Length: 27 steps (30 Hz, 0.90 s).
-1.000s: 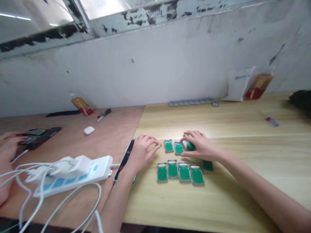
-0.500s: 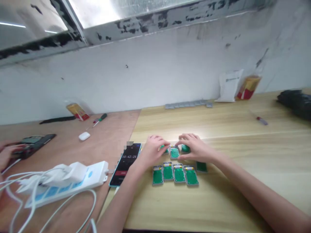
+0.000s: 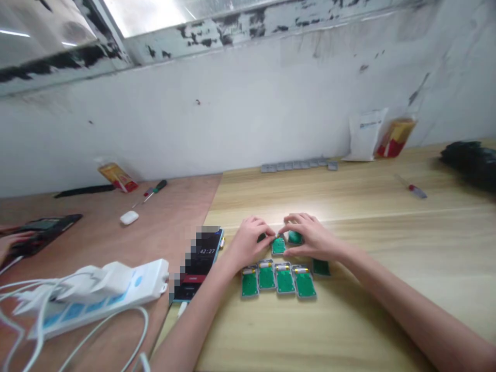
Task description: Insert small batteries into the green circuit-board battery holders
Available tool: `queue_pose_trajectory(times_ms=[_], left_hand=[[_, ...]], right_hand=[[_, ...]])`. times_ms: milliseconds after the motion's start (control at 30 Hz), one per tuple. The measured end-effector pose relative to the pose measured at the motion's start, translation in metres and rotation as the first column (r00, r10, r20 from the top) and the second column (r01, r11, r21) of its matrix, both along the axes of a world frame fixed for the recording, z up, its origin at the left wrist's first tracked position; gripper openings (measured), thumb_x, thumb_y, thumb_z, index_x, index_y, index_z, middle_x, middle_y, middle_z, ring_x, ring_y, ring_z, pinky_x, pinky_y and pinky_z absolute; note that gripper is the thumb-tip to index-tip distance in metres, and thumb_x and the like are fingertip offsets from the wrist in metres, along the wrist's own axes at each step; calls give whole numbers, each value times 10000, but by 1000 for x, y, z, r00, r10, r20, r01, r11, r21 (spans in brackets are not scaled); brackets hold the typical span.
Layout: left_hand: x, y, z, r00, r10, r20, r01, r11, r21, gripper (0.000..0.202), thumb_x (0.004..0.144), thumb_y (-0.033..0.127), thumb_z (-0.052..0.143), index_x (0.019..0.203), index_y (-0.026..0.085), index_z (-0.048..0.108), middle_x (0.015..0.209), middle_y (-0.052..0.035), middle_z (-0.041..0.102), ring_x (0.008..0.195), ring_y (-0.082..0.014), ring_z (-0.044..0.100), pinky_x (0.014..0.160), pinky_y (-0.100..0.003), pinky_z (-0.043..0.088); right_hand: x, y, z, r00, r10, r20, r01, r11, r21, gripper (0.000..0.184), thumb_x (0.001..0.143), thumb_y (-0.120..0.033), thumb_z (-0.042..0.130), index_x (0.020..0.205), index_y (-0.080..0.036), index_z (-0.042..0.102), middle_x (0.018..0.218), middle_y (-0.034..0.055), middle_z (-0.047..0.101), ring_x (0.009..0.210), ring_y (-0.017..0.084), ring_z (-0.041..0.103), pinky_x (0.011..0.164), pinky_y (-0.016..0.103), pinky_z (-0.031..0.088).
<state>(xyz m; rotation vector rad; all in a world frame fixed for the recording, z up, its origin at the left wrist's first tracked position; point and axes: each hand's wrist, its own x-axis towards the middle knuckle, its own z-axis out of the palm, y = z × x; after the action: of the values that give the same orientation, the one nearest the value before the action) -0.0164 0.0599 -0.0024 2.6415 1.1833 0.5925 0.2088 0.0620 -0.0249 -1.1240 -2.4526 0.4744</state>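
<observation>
Hands are meeting in the middle of the light wooden tabletop, and I am reading both as mine from this feed. The left hand is curling its fingers down onto the left edge of a small green circuit board set in a thin grey frame, while the right hand is pinching the same board's right edge between thumb and forefinger. Both are gripping it from opposite sides. The board is sitting just behind a row of four matching green boards, and I cannot tell whether it is lifted or lying flat on the wood. I am judging it to be very light, stiff and thin, with fragile parts on its face, so the bare frame edges are looking like the safest place to hold, with gentle pressure. Another green piece is peeking out under the right fingers, and one more is lying beside the right wrist. A dark smartphone is showing a running timer just left of my left wrist. Beyond it, a white power strip with plugged cables is lying on the reddish board. Another person's hand is working at the far left edge.
</observation>
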Motion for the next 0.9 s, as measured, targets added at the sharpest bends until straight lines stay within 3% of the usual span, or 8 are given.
queue_pose_trajectory(times_ms=[333, 533, 667, 767, 833, 900], left_hand=[[1, -1, -2, 999, -29, -36, 30, 999, 34, 108, 902, 202, 594, 860, 188, 693, 860, -39, 679, 923, -204, 562, 884, -368, 423], [11, -3, -5, 999, 47, -18, -47, 999, 6, 133, 881, 179, 584, 794, 185, 684, 862, -50, 638, 926, -208, 553, 843, -338, 455], [13, -10, -3, 995, 87, -48, -87, 996, 4, 172, 906, 200, 545, 842, 204, 704, 959, -62, 631, 995, -212, 549, 888, -342, 459], [-4, -23, 6, 986, 87, -144, -79, 995, 55, 193, 924, 275, 538, 1044, 239, 685, 1188, -70, 597, 1145, -234, 506, 981, -390, 423], [-25, -31, 10, 954, 213, -210, -191, 974, 119, 295, 906, 328, 569, 1181, 235, 625, 1294, -92, 549, 1206, -264, 473, 1011, -440, 401], [-48, -38, 11, 876, 408, -258, -357, 907, 224, 288, 901, 283, 563, 1167, 195, 625, 1289, -124, 549, 1220, -287, 465, 1024, -479, 380]], right_hand=[[1, 1, -3, 1000, 16, 19, -16, 1000, -20, 492, 770, -534, 713, 1211, -327, 642, 1292, 108, 536, 1254, 302, 445, 1058, 495, 317], [1, 1, -7, 1000, 20, 14, -20, 1000, -23, 502, 783, -530, 700, 1235, -323, 627, 1315, 110, 518, 1267, 303, 434, 1056, 497, 330], [0, 0, -8, 1000, 19, 22, -19, 1000, 3, 473, 796, -533, 679, 1213, -314, 636, 1320, 109, 519, 1279, 310, 424, 1064, 512, 322], [1, -2, -6, 999, 9, 39, -10, 1000, 18, 459, 803, -514, 670, 1195, -279, 641, 1316, 119, 523, 1282, 310, 426, 1071, 509, 319], [3, -2, -4, 998, -3, 55, 2, 1000, 29, 462, 803, -514, 663, 1183, -253, 640, 1333, 129, 514, 1296, 316, 414, 1081, 509, 308], [6, 0, -3, 998, -13, 68, 11, 999, 30, 473, 809, -540, 643, 1174, -239, 636, 1346, 132, 508, 1305, 317, 406, 1088, 506, 302]])
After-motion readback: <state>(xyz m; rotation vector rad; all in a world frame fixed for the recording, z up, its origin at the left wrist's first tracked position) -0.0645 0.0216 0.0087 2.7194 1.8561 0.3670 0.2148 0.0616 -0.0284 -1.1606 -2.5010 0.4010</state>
